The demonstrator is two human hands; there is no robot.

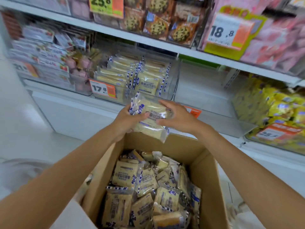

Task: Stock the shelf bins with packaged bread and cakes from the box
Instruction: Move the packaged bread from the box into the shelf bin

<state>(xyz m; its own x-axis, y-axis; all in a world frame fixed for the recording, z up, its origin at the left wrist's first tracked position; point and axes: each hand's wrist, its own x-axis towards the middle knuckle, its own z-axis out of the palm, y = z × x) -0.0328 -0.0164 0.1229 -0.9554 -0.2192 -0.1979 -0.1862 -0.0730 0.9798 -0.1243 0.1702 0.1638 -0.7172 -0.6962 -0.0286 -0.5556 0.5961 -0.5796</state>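
The box [206,171] sits nearest, full of bread packets [125,176]. Above its far wall, the left hand [127,119] and right hand [175,116] together grip one packet [151,116], its long axis slanting down toward the box. Just beyond the box, straight ahead of both hands, stands the matching bin [175,83].

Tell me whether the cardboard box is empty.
No, many bread packets lie piled inside the cardboard box.
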